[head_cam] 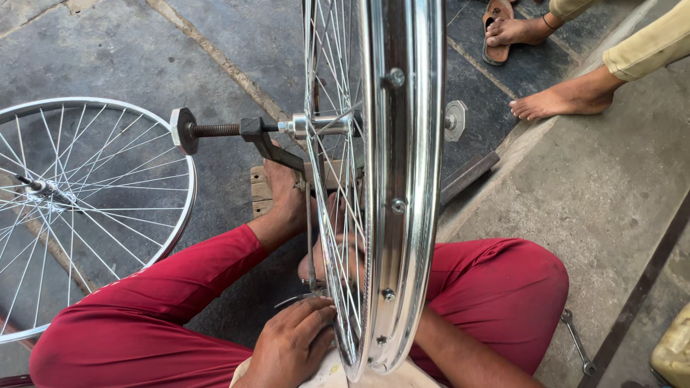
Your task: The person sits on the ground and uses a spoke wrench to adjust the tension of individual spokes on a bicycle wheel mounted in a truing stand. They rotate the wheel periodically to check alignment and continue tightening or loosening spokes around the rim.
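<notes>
On the truing stand (269,147), the fully laced bicycle wheel (399,179) is seen mounted, a spoke pinched by the left hand (291,345), right hand's (338,262) grip indiscernible; spoke adjustment judged unfinished.

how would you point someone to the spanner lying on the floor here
Start at the big upright wheel rim in the middle, then go right past the red-trousered knee to the grey floor. The spanner lies there, slim, silvery and slanted, short of the yellowish container in the corner. It is the only loose hand tool on that side.
</notes>
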